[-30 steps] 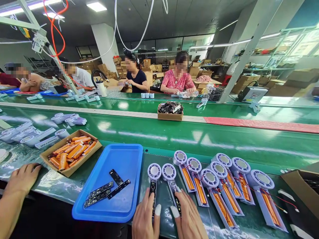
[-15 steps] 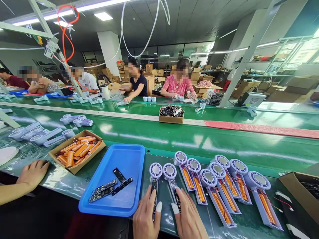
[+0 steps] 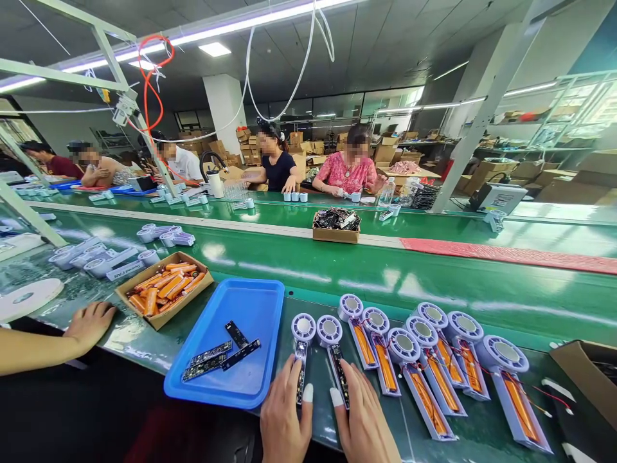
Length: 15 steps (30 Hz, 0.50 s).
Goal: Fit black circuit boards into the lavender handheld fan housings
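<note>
My left hand point(image 3: 284, 411) is closed around the handle of a lilac handheld fan point(image 3: 303, 328), fingers along one side and the white-capped thumb on the other. A dark circuit board point(image 3: 299, 379) lies in that handle. Beside it, my right hand point(image 3: 366, 415) grips a second lilac fan point(image 3: 329, 330) the same way, its fingers on the edge of another circuit board point(image 3: 339, 376). Both fans lie face up on the bench, round heads pointing away from me. Left of them, a blue tray point(image 3: 274, 321) bears several loose circuit boards point(image 3: 241, 354).
Several fans with orange batteries point(image 3: 424, 392) lie at the right. A cardboard box of orange batteries point(image 3: 168, 286) stands behind the tray's left side. A co-worker's hand point(image 3: 91, 321) rests on the bench at left. Beyond the green conveyor point(image 3: 270, 257), several people sit working.
The view has shifted slightly, so most things appear further right. Both hands stay on the two fans. Across the belt, the person in dark clothing has moved an arm.
</note>
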{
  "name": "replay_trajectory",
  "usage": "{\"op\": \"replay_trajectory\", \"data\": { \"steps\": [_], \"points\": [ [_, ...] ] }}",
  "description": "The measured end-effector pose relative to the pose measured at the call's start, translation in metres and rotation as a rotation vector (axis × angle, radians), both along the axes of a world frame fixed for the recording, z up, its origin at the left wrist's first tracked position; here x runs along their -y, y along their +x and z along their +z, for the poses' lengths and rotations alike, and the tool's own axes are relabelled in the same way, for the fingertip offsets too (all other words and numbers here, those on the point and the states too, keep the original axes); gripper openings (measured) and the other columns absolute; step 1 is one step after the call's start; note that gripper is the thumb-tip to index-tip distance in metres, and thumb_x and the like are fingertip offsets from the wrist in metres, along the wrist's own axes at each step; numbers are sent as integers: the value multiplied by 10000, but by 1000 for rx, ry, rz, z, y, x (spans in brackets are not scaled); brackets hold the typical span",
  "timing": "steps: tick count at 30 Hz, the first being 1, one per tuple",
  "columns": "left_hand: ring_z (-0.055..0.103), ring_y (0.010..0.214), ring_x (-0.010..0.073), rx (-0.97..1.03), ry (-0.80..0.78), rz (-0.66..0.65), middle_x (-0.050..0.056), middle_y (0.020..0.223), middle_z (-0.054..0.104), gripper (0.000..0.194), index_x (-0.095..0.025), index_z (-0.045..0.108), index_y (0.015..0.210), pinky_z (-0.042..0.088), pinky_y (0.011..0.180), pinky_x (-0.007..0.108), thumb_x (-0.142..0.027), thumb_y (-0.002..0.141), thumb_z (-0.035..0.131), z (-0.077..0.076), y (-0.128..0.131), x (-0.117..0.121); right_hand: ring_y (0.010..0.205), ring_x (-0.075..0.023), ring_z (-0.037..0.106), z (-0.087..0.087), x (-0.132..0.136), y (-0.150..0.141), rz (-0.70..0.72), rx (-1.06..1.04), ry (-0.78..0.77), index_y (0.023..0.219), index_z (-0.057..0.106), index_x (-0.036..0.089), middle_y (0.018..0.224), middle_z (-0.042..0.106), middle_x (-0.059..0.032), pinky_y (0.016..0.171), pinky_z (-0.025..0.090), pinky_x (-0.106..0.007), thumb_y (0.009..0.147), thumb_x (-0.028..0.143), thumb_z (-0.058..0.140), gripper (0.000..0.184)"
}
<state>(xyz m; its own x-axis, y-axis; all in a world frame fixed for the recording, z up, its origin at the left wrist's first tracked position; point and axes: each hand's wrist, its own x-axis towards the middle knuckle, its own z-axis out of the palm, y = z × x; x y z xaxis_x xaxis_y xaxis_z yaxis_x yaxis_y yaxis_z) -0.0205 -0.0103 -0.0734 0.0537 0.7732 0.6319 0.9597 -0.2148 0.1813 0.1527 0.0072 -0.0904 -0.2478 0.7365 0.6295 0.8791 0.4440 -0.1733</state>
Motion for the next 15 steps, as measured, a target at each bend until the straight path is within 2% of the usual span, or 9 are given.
{"op": "replay_trajectory", "data": {
  "steps": [8, 15],
  "points": [
    [657, 1142, 229, -8, 24, 5, 138, 1260, 668, 385, -162, 538, 1277, 580, 885, 329, -171, 896, 483, 5, 1, -1, 1113, -284, 638, -10, -1, 3, 34, 2, -8, 1368, 436, 156, 1214, 650, -145, 873, 578, -407, 996, 281, 326, 408],
    [654, 1147, 236, -10, 33, 1, 144, 1253, 671, 403, -149, 535, 1277, 577, 888, 334, -182, 877, 497, 4, 1, -1, 1162, -288, 611, -23, -2, 6, 90, -15, -52, 1405, 423, 163, 1263, 629, -133, 914, 564, -413, 981, 267, 372, 440]
  ]
}}
